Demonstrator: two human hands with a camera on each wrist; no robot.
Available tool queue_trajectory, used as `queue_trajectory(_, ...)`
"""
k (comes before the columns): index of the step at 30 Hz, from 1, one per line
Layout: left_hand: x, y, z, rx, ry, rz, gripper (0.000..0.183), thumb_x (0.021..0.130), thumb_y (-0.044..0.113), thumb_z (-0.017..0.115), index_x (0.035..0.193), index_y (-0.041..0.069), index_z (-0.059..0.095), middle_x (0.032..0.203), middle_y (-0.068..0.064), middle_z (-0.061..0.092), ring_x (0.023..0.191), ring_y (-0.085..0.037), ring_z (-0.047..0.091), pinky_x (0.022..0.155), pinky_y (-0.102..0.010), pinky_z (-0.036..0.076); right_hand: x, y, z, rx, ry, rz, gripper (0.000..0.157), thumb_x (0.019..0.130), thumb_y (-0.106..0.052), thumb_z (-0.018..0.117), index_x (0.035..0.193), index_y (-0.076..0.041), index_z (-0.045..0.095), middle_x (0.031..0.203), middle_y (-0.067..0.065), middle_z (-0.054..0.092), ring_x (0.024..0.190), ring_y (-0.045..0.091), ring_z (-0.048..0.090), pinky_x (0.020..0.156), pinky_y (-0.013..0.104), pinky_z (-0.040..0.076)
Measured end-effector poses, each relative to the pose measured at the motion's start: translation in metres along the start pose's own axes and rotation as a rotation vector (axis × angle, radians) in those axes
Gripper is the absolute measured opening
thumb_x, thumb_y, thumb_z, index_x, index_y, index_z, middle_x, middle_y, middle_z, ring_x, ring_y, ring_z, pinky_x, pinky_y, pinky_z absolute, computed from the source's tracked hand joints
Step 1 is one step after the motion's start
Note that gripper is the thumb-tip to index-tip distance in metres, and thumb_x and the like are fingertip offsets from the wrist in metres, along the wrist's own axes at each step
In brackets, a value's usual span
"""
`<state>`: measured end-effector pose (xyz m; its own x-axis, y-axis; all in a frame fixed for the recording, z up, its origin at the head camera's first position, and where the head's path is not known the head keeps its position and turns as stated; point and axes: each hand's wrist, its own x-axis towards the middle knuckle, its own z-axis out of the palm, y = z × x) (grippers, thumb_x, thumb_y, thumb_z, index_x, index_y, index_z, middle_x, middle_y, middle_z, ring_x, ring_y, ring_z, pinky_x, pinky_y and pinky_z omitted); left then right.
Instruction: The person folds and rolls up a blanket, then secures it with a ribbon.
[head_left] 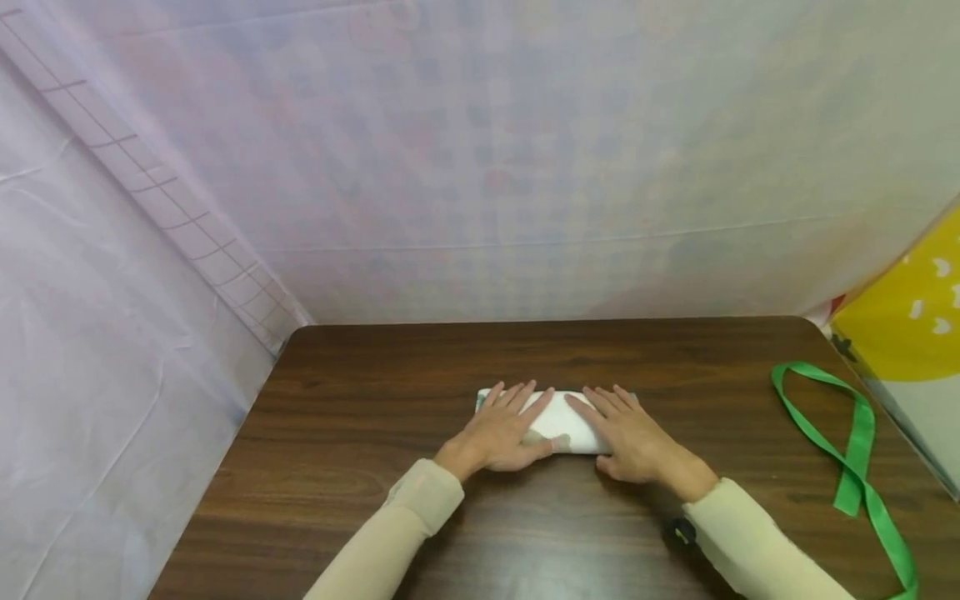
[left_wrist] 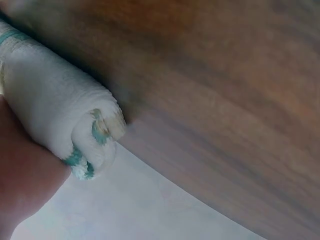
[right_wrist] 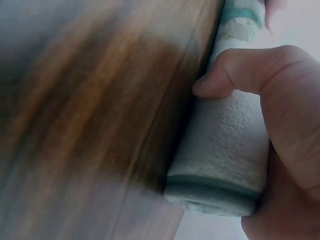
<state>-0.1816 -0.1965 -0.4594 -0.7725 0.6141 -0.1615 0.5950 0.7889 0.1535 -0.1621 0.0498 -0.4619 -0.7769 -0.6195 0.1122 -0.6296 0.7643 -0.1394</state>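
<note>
A white towel (head_left: 567,419) with green and beige markings lies rolled up on the brown table, lengthwise from left to right. My left hand (head_left: 504,432) rests over its left part with fingers spread and pointing away from me. Over the right part lies my right hand (head_left: 636,440), fingers stretched across the top and thumb along the near side. The left wrist view shows the coiled layers at one end of the roll (left_wrist: 57,92). In the right wrist view a green band edges the other end, and the thumb (right_wrist: 225,75) touches the towel's side.
A long green ribbon (head_left: 858,446) lies looped on the table's right side. The wood-grain table (head_left: 360,392) ends at a pale curtain (head_left: 480,167) behind. A small black object (head_left: 683,531) sits beside my right sleeve. Yellow patterned cloth (head_left: 911,308) hangs at the right.
</note>
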Motion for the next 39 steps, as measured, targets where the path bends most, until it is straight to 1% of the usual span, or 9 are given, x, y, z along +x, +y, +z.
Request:
queue_trajectory(3,0.0,-0.003,-0.003,0.001,-0.017,0.008,0.086,0.096,0.067,0.041,0.16,0.028,-0.001,0.167,-0.009,0.008,0.153,-0.025,0.011,0.123,-0.044,0.0,0.003,0.001,0.0,-0.016,0.016,-0.007,0.098,0.067,-0.019,0.089,0.15,-0.003,0.039,0.144,0.03,0.047,0.133,0.045,0.045,0.112,0.063,0.028)
queue_trajectory(8,0.004,-0.007,-0.006,0.012,-0.028,0.006,0.097,0.091,0.047,0.065,0.16,0.028,0.0,0.166,-0.008,0.01,0.152,-0.023,0.013,0.123,-0.043,0.002,0.011,0.005,0.001,-0.06,0.065,-0.03,0.1,0.059,-0.011,0.091,0.146,-0.002,0.042,0.135,0.029,0.055,0.125,0.043,0.054,0.106,0.062,0.036)
queue_trajectory(15,0.01,-0.008,-0.01,0.064,0.045,-0.006,0.102,0.086,0.028,0.077,0.161,0.027,0.007,0.163,-0.009,0.023,0.149,-0.024,0.027,0.123,-0.046,0.012,0.019,0.012,0.0,-0.155,0.124,-0.053,0.094,0.059,-0.005,0.088,0.142,-0.003,0.045,0.129,0.025,0.061,0.117,0.04,0.06,0.101,0.058,0.044)
queue_trajectory(20,0.023,-0.014,-0.012,0.145,0.116,-0.052,0.101,0.085,0.026,0.077,0.161,0.025,0.01,0.161,-0.009,0.029,0.146,-0.026,0.032,0.121,-0.049,0.018,0.034,0.024,-0.002,-0.255,0.172,-0.08,0.088,0.065,-0.005,0.087,0.142,-0.005,0.046,0.131,0.024,0.061,0.117,0.038,0.061,0.1,0.055,0.046)
queue_trajectory(23,0.032,-0.02,-0.012,0.182,0.133,-0.082,0.103,0.085,0.025,0.077,0.161,0.025,0.006,0.162,-0.009,0.027,0.147,-0.025,0.03,0.121,-0.048,0.017,0.044,0.032,-0.001,-0.308,0.197,-0.079,0.083,0.069,-0.004,0.085,0.143,-0.006,0.046,0.134,0.023,0.059,0.119,0.038,0.06,0.103,0.054,0.044)
queue_trajectory(26,0.039,-0.025,-0.011,0.203,0.127,-0.1,0.104,0.086,0.024,0.076,0.161,0.026,0.005,0.163,-0.008,0.024,0.148,-0.024,0.028,0.122,-0.048,0.014,0.052,0.036,0.002,-0.32,0.18,-0.065,0.08,0.074,-0.004,0.082,0.145,-0.007,0.045,0.137,0.023,0.057,0.121,0.039,0.058,0.106,0.055,0.041)
queue_trajectory(30,0.043,-0.029,-0.009,0.149,0.083,-0.106,0.099,0.088,0.026,0.072,0.161,0.028,0.005,0.165,-0.007,0.019,0.151,-0.024,0.021,0.123,-0.047,0.008,0.055,0.04,0.007,-0.282,0.114,-0.042,0.082,0.075,-0.005,0.08,0.148,-0.007,0.042,0.14,0.023,0.054,0.125,0.039,0.055,0.108,0.057,0.038)
queue_trajectory(35,0.041,-0.027,-0.009,0.099,0.045,-0.124,0.09,0.093,0.05,0.06,0.16,0.03,0.003,0.166,-0.006,0.013,0.152,-0.023,0.015,0.123,-0.047,0.002,0.054,0.04,0.007,-0.185,0.086,-0.037,0.09,0.07,-0.013,0.085,0.149,-0.007,0.041,0.142,0.022,0.052,0.129,0.041,0.05,0.109,0.061,0.033)
queue_trajectory(39,0.04,-0.024,-0.005,0.05,0.06,-0.119,0.084,0.095,0.07,0.037,0.16,0.029,0.004,0.166,-0.008,0.012,0.153,-0.025,0.013,0.122,-0.049,0.0,0.05,0.037,0.008,-0.082,0.058,-0.009,0.089,0.075,-0.025,0.082,0.15,-0.008,0.039,0.145,0.024,0.048,0.132,0.043,0.045,0.11,0.064,0.028)
